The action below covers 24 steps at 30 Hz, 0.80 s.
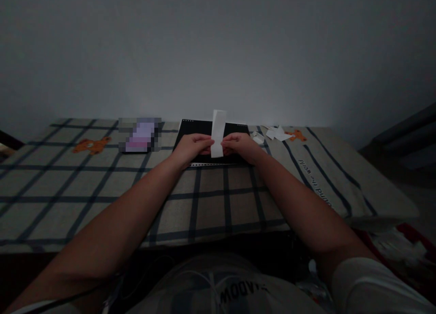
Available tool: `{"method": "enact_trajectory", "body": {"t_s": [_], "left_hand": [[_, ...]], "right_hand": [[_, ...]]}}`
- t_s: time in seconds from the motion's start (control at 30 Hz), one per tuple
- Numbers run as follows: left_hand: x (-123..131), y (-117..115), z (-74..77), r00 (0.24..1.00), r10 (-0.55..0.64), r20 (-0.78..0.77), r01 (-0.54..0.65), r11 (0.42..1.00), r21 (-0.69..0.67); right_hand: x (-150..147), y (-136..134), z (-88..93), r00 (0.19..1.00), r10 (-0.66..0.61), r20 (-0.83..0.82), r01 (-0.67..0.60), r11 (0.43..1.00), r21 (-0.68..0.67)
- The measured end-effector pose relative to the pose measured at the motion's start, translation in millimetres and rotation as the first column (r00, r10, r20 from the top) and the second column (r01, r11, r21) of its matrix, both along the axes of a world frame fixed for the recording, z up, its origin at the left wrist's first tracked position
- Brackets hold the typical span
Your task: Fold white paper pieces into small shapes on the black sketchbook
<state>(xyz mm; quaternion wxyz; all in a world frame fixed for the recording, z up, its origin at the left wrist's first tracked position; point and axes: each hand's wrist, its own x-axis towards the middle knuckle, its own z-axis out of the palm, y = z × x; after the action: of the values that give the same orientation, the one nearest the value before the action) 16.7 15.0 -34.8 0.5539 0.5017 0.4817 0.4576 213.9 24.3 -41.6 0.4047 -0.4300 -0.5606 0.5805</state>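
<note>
White paper strip (218, 130), held upright between two bare hands above a black, dotted-edge notebook (197, 127).
Strip: at table centre, long side upward, lower end in front of the notebook cover; contact with the cover cannot be told. Left hand (190, 147): thumb and fingers pinched on the strip's left edge. Right hand (241, 145): likewise on its right edge. Just right of the notebook: small folded white piece (258, 137); beyond it, white paper scraps (279, 133). Well left: phone (140, 136), lit screen, pixelated. Surface: pale tablecloth (85, 182), dark-blue checks, orange bear prints, lettering "the world" at right. Room: dim; plain grey wall (218, 46) behind the table; red-edged container (410, 234) low at right, contents unclear.
</note>
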Motion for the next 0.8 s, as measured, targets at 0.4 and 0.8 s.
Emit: {"method": "enact_trajectory", "body": {"t_s": [0.4, 0.8], "left_hand": [[-1.1, 1.1, -2.4, 0.999, 0.006, -0.046, -0.006, 1.000, 0.015], [-2.4, 2.2, -5.0, 0.999, 0.010, -0.048, -0.007, 0.997, 0.077]], "right_hand": [[0.6, 2.2, -4.5, 1.000, 0.009, -0.023, -0.009, 1.000, 0.004], [-0.5, 1.9, -4.9, 1.000, -0.008, -0.027, 0.009, 1.000, 0.030]]}}
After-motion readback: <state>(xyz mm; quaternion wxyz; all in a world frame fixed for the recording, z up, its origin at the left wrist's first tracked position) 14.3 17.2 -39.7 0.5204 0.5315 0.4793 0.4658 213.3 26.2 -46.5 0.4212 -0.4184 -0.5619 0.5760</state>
